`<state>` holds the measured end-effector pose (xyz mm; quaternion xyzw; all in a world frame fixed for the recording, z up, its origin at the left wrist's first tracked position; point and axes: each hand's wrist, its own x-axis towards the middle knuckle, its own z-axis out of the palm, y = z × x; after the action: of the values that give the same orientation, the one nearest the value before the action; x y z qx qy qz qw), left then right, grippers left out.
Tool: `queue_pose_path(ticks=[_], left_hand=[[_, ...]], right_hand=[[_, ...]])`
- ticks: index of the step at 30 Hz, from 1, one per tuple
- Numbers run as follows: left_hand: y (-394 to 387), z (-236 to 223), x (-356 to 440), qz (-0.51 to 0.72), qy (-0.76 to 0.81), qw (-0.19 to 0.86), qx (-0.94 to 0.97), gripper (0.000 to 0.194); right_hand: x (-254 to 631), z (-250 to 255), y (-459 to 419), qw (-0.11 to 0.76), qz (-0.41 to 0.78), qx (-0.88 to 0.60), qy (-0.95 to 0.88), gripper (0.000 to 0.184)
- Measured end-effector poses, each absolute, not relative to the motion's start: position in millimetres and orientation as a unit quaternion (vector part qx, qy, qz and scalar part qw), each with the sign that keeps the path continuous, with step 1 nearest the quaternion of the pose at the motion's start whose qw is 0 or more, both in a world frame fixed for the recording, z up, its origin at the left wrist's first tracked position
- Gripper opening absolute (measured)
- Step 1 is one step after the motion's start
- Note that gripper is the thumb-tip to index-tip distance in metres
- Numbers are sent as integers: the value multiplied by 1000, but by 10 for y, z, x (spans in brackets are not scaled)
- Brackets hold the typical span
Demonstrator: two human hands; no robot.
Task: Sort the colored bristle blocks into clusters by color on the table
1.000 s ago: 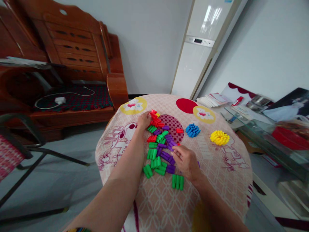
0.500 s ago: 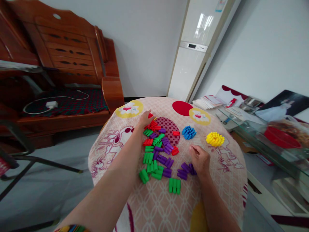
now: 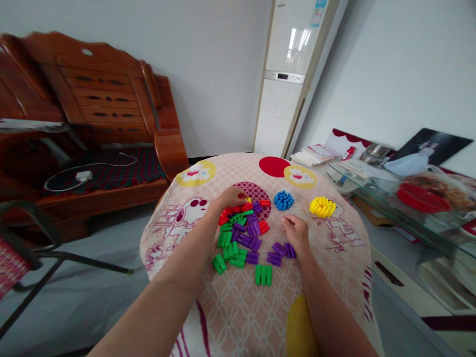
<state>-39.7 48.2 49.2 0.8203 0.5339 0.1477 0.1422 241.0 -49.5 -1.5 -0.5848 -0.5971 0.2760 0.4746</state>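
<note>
My left hand [image 3: 233, 197] curls over the far side of a loose pile of toy blocks, fingertips closed at a small yellow block [image 3: 248, 200]; its fingers partly cover the red blocks [image 3: 224, 216]. Ribbed, tube-like green blocks [image 3: 224, 239] and purple blocks [image 3: 253, 228] make up the nearer pile. My right hand [image 3: 296, 233] rests to the right of the pile, fingers curled together, with nothing visible in them. Several purple blocks [image 3: 275, 258] lie just below it. Beyond it stand a round cluster of blue blocks [image 3: 283, 200] and one of yellow blocks [image 3: 322, 207].
A patterned cloth [image 3: 238, 317] covers the round table. At the right, a glass shelf [image 3: 401, 198] carries a red basin [image 3: 423, 198], papers and a picture. A wooden bench [image 3: 107, 104] stands at the far left, and a metal-framed chair [image 3: 33, 248] is nearer.
My right hand has moved off the purple blocks to the right. My left hand has swept rightward and nearer, with red blocks shifted and the yellow block moving along at its fingertips.
</note>
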Motion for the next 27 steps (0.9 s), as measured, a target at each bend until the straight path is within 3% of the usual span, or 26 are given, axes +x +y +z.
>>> queue_pose_path(ticks=[4,8,14,19,27], left_hand=[[457,565,-156,116,565,99,811,29],[461,597,-50,119,565,124,807,28],[244,711,134,300,519,123,791,11],[-109,643,550,361,398,254,804,15],[-281,329,746,395,391,327,764,16]], right_hand=[[2399,-39,-486,478,276,-584,-595,35],[2395,-46,-464,470,279,-583,-601,35],[2358,-44,-451,493,293,-581,-577,38],[2327,28,-514,537,309,-553,-557,50],[2331,90,-574,533,355,-522,-563,38]])
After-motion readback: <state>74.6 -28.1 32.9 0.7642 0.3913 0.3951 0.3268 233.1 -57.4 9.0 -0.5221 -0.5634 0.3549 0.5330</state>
